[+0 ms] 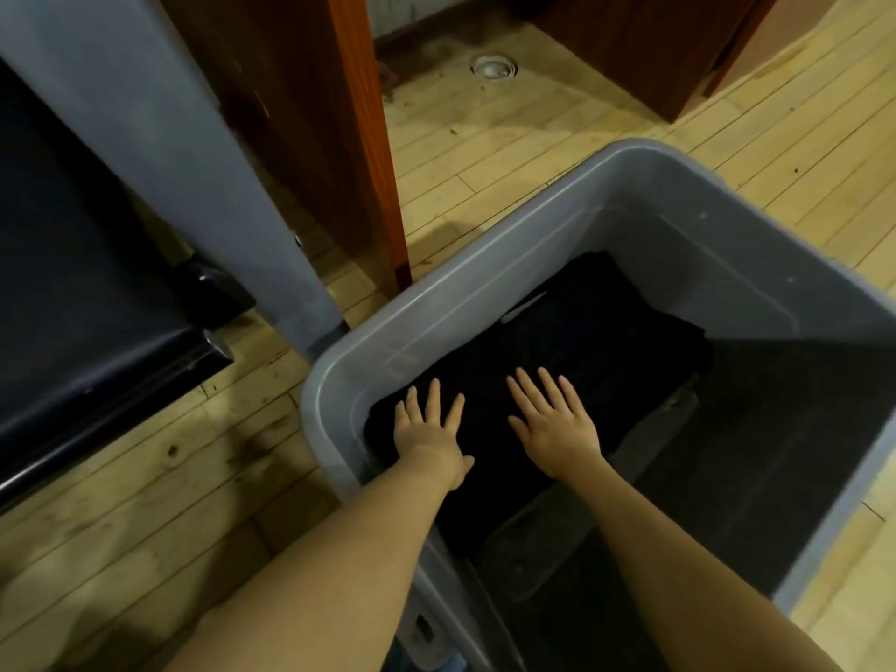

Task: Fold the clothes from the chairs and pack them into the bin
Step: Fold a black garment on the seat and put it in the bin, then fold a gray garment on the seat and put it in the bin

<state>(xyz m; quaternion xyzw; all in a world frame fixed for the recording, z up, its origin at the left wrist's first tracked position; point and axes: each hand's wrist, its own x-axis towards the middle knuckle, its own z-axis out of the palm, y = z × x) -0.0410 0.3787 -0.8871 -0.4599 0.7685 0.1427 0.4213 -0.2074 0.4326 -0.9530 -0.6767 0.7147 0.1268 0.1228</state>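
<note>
A grey plastic bin (533, 220) stands on the wooden floor. Folded dark clothes (596, 341) lie inside it against its left wall. My left hand (426, 431) lies flat on the near left part of the dark pile, fingers straight and spread. My right hand (557, 421) presses flat on the same pile just to the right, fingers also straight. Both forearms reach down into the bin over its near rim. The right half of the bin's floor is bare and dark.
A black padded chair seat (82, 308) with a grey frame post (160, 123) stands at the left. A brown wooden post (359, 152) rises beyond the bin's left corner. Wooden furniture (654, 46) stands at the far right. Light plank floor lies around the bin.
</note>
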